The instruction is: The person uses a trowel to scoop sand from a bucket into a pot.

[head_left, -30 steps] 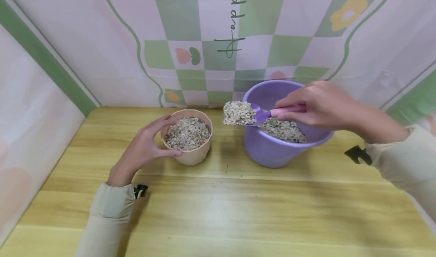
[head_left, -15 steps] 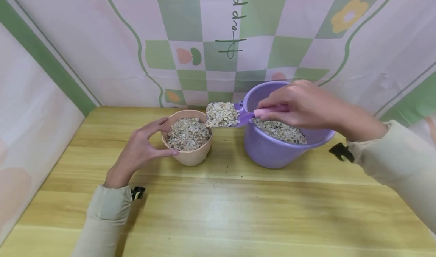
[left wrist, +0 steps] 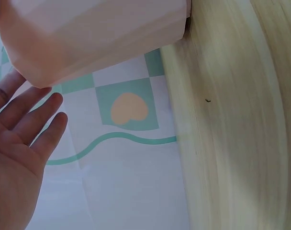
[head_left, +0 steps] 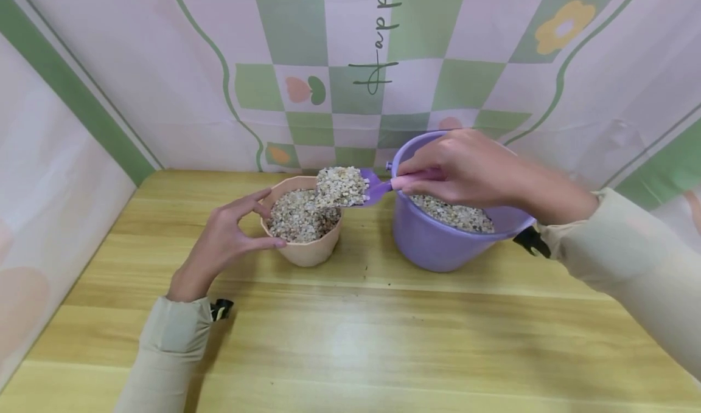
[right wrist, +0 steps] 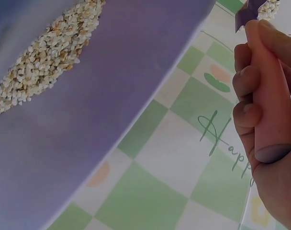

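Observation:
My right hand (head_left: pixel 465 170) grips the pink handle (right wrist: pixel 270 96) of a small purple shovel (head_left: pixel 375 188). A heap of pale gravel (head_left: pixel 342 186) fills the blade, which overlaps the right side of a peach flowerpot (head_left: pixel 309 255) in the head view. That pot is filled nearly to its rim with similar gravel. My left hand (head_left: pixel 219 242) holds the pot from the left, thumb on the near side and index finger toward the back rim; its other fingers (left wrist: pixel 50 134) are spread loosely below in the left wrist view. Under the right hand stands a purple bucket (head_left: pixel 432 249) with more gravel (right wrist: pixel 52 52).
Both containers stand on a wooden table (head_left: pixel 350 340), near its back edge. Behind them hangs a green and white checked cloth (head_left: pixel 356 84). A few dark specks lie on the wood between pot and bucket.
The right hand has moved left with the loaded shovel, from the bucket's rim to over the right side of the pot. The left hand has stayed at the pot.

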`<control>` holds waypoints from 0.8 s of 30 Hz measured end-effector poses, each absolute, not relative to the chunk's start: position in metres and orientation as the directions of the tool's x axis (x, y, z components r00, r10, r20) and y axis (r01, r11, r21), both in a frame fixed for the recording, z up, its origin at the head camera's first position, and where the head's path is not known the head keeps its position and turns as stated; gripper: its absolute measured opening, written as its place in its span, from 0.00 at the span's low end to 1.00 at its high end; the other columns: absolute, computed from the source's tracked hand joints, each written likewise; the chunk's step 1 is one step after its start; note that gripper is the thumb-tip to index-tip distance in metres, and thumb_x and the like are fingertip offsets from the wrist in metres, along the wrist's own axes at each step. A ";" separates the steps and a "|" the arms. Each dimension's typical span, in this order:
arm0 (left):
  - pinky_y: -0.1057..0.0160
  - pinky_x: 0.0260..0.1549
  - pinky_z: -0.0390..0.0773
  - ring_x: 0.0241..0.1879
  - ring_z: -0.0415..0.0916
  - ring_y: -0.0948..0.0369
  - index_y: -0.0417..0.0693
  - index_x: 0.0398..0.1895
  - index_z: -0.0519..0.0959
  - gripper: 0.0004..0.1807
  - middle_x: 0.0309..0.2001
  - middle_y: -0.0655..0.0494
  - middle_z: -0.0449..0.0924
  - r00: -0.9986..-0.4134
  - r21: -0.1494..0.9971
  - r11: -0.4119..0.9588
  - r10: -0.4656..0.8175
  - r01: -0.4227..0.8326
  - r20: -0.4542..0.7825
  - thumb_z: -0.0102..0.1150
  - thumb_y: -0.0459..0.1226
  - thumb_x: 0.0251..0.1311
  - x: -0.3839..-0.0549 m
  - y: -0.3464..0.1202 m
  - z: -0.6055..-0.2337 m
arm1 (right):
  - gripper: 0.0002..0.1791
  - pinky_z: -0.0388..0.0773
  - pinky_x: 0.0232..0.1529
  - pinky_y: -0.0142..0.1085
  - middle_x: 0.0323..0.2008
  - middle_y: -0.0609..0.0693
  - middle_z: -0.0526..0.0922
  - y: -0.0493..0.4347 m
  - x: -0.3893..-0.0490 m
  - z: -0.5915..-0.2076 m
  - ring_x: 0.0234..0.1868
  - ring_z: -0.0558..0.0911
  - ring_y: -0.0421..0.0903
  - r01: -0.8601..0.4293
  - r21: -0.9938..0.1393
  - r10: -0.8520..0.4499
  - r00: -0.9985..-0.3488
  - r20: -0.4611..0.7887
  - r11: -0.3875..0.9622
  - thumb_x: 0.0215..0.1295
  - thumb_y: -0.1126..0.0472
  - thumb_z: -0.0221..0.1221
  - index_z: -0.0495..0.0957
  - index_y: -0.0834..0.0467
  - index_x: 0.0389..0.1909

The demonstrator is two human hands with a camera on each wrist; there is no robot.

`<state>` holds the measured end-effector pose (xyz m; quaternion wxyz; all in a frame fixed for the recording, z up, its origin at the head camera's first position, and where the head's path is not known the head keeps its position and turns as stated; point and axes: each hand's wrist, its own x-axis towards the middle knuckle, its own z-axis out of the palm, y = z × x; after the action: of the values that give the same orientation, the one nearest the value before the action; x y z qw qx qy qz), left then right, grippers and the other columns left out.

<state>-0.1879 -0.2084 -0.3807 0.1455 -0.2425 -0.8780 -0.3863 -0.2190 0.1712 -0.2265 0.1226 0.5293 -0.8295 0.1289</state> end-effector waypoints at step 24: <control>0.50 0.52 0.75 0.64 0.72 0.46 0.47 0.33 0.81 0.24 0.65 0.47 0.75 -0.842 0.610 0.583 0.316 0.536 0.438 0.83 0.48 0.37 -0.186 -0.207 -0.379 | 0.09 0.63 0.19 0.31 0.14 0.36 0.68 0.139 -0.219 -0.224 0.16 0.63 0.34 -0.874 -0.177 -0.852 -0.482 0.205 0.452 0.70 0.55 0.62 0.85 0.48 0.29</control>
<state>-0.1859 -0.2070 -0.3793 0.1423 -0.2427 -0.8782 -0.3868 -0.2186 0.1392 -0.2241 0.0433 0.5069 -0.8511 0.1300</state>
